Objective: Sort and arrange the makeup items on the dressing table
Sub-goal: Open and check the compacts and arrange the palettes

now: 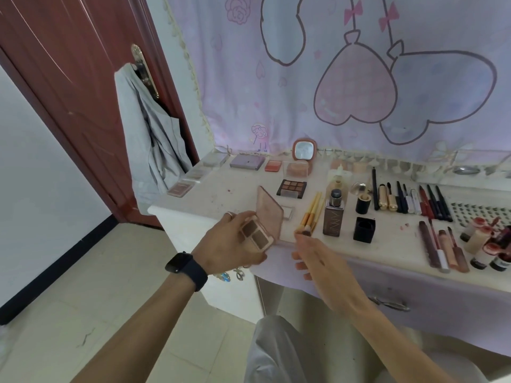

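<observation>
Nearly sorted: one open palette is in hand

Most of the makeup already lies in groups on the dressing table (221, 194), so I judge the task to be well advanced. The left hand (229, 241) holds the pink palette (260, 230) at the front edge of the table. Its fingers are curled under and around the base, and the lid stands open above the fingertips. This palette has no place yet.

The right hand (318, 261) reaches forward, and its fingertips (300, 236) are at the bristle end of the gold brushes (311, 214). I cannot tell whether they pinch a brush or only touch it. The other fingers look loosely bent and hold nothing that I can see.

Beyond the left fingertips, along the back edge, a row of flat palettes (247, 161) is laid out side by side, and the dark six-pan palette (291, 187) lies nearer. Just to the right of the right fingertips stands the brown foundation bottle (333, 217), with a black cap (364, 230) next to it. Farther right, the pencils and mascaras (409, 200) lie parallel, then the lip tubes (442, 250) and the small bottles (484, 244).

What is left, as I judge it: to close the pink palette and put it with the other palettes, and perhaps to straighten the brushes.
</observation>
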`<control>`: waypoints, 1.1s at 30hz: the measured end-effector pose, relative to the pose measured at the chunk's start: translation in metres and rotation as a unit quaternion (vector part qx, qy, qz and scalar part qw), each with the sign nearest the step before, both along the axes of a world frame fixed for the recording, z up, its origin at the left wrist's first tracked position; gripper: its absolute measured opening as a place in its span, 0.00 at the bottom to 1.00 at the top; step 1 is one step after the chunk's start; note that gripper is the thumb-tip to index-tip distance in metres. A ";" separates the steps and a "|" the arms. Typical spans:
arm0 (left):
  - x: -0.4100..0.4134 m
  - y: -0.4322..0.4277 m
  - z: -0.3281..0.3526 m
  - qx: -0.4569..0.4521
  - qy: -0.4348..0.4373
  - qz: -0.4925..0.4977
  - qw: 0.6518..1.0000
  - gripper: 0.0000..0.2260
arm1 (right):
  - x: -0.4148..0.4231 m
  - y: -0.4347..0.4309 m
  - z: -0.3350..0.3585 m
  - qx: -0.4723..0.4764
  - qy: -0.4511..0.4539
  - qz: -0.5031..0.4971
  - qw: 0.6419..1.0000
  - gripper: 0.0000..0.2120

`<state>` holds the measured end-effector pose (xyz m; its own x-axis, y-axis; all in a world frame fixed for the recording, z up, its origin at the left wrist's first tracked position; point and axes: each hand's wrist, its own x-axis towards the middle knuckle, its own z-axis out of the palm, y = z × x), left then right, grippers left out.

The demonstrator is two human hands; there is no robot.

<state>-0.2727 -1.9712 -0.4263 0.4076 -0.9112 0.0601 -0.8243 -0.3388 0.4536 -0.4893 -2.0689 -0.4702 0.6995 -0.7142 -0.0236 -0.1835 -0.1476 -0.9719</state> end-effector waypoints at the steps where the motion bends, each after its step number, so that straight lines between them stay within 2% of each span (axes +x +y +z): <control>1: 0.006 -0.002 0.001 -0.013 0.020 0.026 0.999 0.42 | -0.007 -0.001 -0.006 -0.086 0.027 -0.015 0.996 0.30; 4: 0.025 -0.018 0.004 -0.025 0.049 0.094 0.994 0.42 | -0.023 -0.006 -0.027 -0.311 0.077 -0.093 0.943 0.25; 6: 0.035 -0.035 0.004 -0.017 0.044 0.137 0.989 0.40 | -0.031 -0.012 -0.040 -0.452 0.090 -0.141 0.876 0.23; 8: 0.043 -0.053 0.003 -0.007 0.032 0.171 0.985 0.34 | -0.037 -0.020 -0.051 -0.524 0.114 -0.158 0.829 0.22; 11: 0.048 -0.082 0.001 0.012 0.005 0.213 0.977 0.31 | -0.042 -0.030 -0.067 -0.559 0.128 -0.150 0.805 0.21; 14: 0.049 -0.108 -0.005 0.032 -0.017 0.237 0.971 0.32 | -0.041 -0.037 -0.078 -0.577 0.117 -0.141 0.796 0.20; 20: 0.048 -0.146 -0.020 0.012 -0.037 0.268 0.963 0.31 | -0.048 -0.052 -0.096 -0.605 0.104 -0.123 0.780 0.22; 24: 0.052 -0.158 -0.025 -0.006 -0.022 0.257 0.966 0.31 | -0.042 -0.054 -0.104 -0.612 0.094 -0.153 0.770 0.22; 29: 0.064 -0.152 -0.036 -0.067 0.084 0.220 0.970 0.35 | -0.033 -0.054 -0.111 -0.623 0.093 -0.186 0.754 0.22; 33: 0.069 -0.145 -0.047 -0.095 0.085 0.206 0.970 0.34 | -0.029 -0.055 -0.117 -0.637 0.086 -0.202 0.739 0.24</control>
<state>-0.2037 -2.1164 -0.4730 0.7537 -0.6478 0.1110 -0.5448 -0.5212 0.6569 -0.5187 -2.1243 -0.5873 0.4880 -0.3831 0.7843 -0.5668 -0.8224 -0.0491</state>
